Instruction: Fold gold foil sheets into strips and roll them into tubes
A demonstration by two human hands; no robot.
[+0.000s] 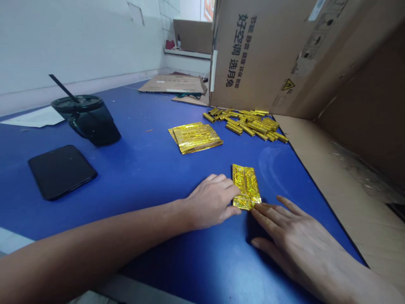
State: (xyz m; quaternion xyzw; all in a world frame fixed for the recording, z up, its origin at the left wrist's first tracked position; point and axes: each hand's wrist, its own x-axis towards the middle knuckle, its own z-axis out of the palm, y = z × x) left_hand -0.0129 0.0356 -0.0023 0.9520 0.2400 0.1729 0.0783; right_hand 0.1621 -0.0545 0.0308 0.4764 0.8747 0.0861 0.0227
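Observation:
A folded gold foil sheet lies on the blue table in front of me. My left hand rests on the table with its fingertips pressed against the sheet's left edge. Palm down, my right hand lies flat with fingers stretched out, the fingertips touching the sheet's near corner. Farther back sits a stack of flat gold foil sheets. Behind it to the right lies a heap of several rolled gold foil pieces.
A dark cup with a straw and a black phone sit at the left. A large cardboard box stands at the back right, its flap lying along the table's right side. Flat cardboard lies at the back.

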